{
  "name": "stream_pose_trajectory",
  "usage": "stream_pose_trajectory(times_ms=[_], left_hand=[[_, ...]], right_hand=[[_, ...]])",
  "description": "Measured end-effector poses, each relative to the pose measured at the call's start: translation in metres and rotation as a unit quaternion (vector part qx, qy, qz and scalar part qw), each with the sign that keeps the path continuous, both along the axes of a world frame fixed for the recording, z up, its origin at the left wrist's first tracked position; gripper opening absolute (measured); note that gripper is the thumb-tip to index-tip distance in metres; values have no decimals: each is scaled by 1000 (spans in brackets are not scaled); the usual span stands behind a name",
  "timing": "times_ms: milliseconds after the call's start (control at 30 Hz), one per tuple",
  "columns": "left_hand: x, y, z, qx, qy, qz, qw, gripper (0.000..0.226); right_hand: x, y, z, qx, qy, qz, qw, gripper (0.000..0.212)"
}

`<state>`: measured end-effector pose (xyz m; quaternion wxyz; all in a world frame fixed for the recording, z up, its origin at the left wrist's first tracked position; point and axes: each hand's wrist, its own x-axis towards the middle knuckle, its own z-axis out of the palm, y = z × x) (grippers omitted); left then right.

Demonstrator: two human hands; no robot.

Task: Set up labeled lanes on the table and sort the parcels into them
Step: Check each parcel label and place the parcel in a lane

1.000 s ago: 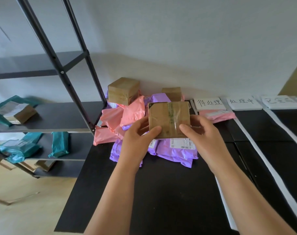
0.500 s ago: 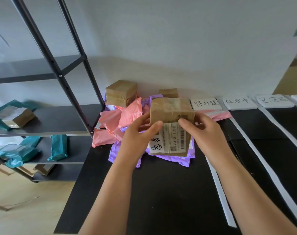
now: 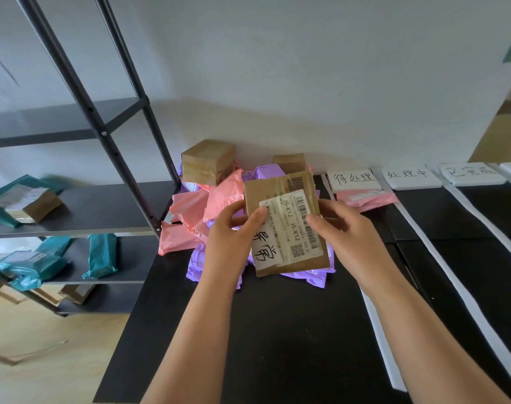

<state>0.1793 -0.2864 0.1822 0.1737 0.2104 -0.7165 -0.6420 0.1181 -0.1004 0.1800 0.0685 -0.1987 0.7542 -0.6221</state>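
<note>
Head view: my left hand (image 3: 233, 228) and right hand (image 3: 347, 231) each grip a side edge of the brown parcel (image 3: 286, 225), held above the heap of bags (image 3: 190, 208) on the desk (image 3: 277, 345); it looks light and stiff, its tape likely slippery.

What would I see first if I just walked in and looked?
First, the brown box in the middle, held up by the left hand and right hand, its white label with barcodes and big handwriting facing the camera. Right behind it, a bright pile of pink and purple bags lies on the black table by the wall. To the right, handwritten white signs head lanes marked by white strips.
</note>
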Motion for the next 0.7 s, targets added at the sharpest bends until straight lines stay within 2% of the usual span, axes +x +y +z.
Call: stream_pose_trajectory(times_ms=[67, 133, 267, 400, 500, 600, 700], left_hand=[[-1, -1, -2, -4, -1, 2, 1000, 62], [0, -2, -3, -28, 2, -23, 999, 70], [0, 0, -1, -55, 12, -64, 996, 38], [-1, 3, -3, -5, 19, -32, 999, 38], [0, 6, -3, 69, 26, -12, 997, 38], [1, 4, 1, 143, 35, 24, 989, 33], [1, 2, 6, 169, 39, 45, 984, 31]], right_hand=[[0, 3, 1, 19, 7, 10, 1000, 19], [-2, 7, 4, 43, 12, 17, 999, 18], [-6, 14, 9, 76, 15, 24, 997, 21], [-7, 15, 11, 91, 29, 34, 995, 26], [-5, 11, 7, 76, 33, -16, 996, 38], [0, 8, 3, -16, 22, -77, 997, 37], [4, 5, 0, -63, -12, -60, 996, 38]])
